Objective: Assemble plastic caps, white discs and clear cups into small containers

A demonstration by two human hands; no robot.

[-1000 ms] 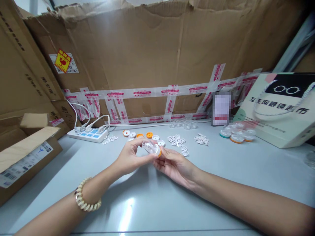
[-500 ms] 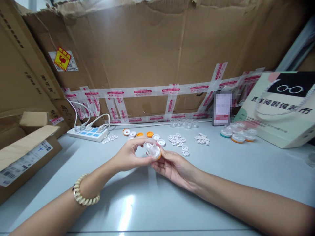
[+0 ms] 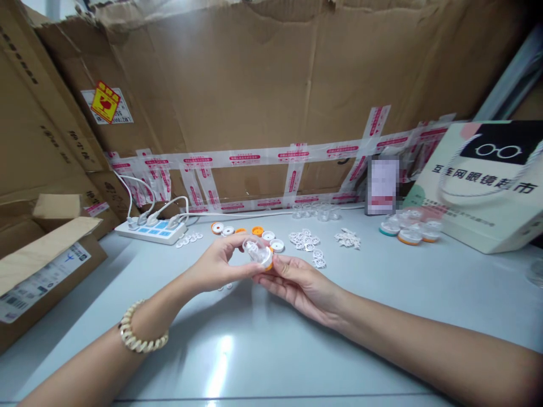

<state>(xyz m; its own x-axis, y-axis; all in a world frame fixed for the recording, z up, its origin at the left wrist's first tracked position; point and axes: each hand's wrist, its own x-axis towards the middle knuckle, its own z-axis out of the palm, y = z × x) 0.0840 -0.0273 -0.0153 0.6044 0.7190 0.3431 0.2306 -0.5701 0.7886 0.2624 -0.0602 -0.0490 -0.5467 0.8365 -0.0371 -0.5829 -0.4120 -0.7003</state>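
Note:
My left hand (image 3: 218,261) grips the clear side of a small round plastic case (image 3: 258,254) with a transparent dome and a white-and-orange base. Fingers of my right hand (image 3: 297,282) are closed on the base from the right, so both hands hold the case just above the table. It is tilted, its dome turned up and to the left; white parts show inside the dome. Behind the hands lie orange caps (image 3: 257,230), white round caps (image 3: 277,245) and a cluster of white lattice discs (image 3: 304,239). Part of the base is hidden by my fingers.
A white power strip (image 3: 150,230) with plugged cables stands at the back left, beside an open cardboard box (image 3: 46,271). Clear domes (image 3: 316,212) line the back. Several domed cases (image 3: 409,229) stand near a phone (image 3: 382,186) and paper bag (image 3: 479,186) at right.
Both hands have shifted slightly left and up with the case, which has turned a little, showing more of its dome. Small pale discs below the left hand have come into sight.

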